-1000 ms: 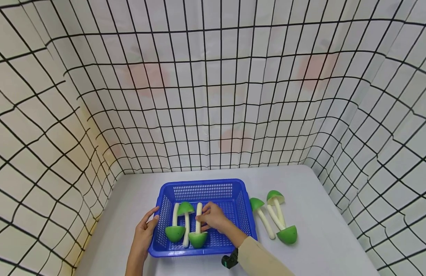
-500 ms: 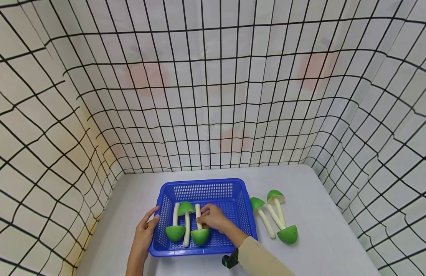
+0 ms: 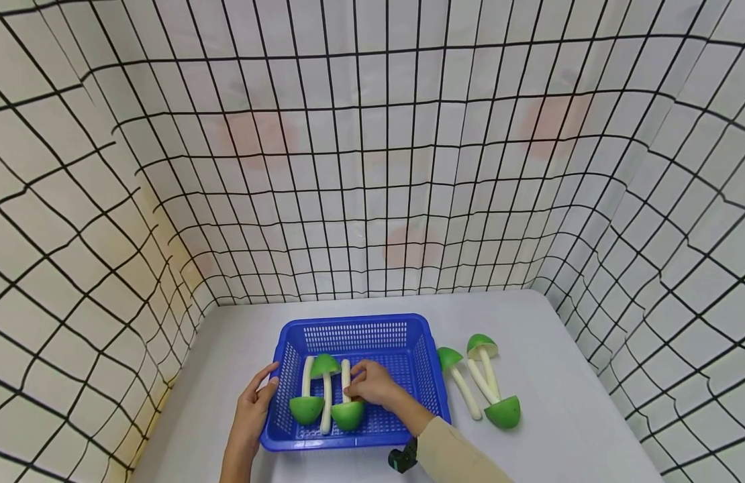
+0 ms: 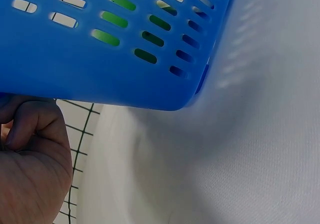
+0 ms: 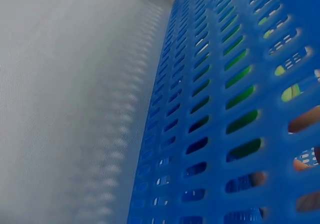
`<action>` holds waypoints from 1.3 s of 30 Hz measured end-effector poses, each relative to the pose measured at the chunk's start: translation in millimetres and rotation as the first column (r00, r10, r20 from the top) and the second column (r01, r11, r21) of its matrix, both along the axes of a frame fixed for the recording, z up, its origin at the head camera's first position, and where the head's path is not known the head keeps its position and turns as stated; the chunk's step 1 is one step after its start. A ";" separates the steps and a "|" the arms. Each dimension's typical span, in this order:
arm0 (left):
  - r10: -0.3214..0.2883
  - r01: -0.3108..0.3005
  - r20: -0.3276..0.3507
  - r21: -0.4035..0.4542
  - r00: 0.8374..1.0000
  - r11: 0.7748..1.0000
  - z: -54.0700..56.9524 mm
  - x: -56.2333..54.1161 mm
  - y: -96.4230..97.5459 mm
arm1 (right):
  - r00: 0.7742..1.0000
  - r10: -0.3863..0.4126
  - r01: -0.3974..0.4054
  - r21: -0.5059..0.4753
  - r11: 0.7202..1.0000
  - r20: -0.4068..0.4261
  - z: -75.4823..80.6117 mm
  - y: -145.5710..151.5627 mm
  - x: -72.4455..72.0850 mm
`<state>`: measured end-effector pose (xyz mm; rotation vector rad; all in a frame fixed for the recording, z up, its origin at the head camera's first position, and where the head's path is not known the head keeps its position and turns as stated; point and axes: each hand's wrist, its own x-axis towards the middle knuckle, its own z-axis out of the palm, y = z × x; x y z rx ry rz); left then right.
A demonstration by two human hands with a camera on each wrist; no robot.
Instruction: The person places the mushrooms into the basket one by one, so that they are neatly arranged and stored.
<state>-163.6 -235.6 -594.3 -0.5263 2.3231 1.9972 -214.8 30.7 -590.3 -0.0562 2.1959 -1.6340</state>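
Observation:
A blue plastic basket (image 3: 378, 439) with slotted walls sits on the white table. Inside lie three toy mushrooms with green caps and white stems: a left one (image 3: 306, 409), a middle one (image 3: 327, 396) with its cap at the far end, and a right one (image 3: 348, 416). My right hand (image 3: 375, 386) reaches over the near wall and pinches the right mushroom by its stem. At the basket's left rim, my left hand (image 3: 250, 409) grips the edge; in the left wrist view its fingers (image 4: 37, 121) are curled at the rim. The basket wall hides most of the right hand in the right wrist view.
Right of the basket lie three more green mushrooms: one (image 3: 463, 389) near the basket wall, one (image 3: 484, 352) farther back, and one (image 3: 502, 410) nearer with crossing stem. Black-grid netting (image 3: 372, 168) over white sheeting encloses the table (image 3: 548, 376) at the back and sides.
The right mushroom's cap shifted slightly right and away, then back a little left and lower, with my right hand at its stem. My left hand stays at the rim.

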 end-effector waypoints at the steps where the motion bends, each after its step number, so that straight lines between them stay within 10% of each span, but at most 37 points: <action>1: 0.002 -0.002 0.000 0.000 1.000 1.000 0.0 0.2 0.0 | 1.000 -0.001 0.001 -0.013 1.000 0.008 0.4 -0.2 0.3; 39: -0.001 0.001 0.015 0.007 1.000 1.000 -0.4 -1.5 -1.3 | 0.980 -0.013 0.028 0.077 0.997 -0.197 8.8 41.5 -1.1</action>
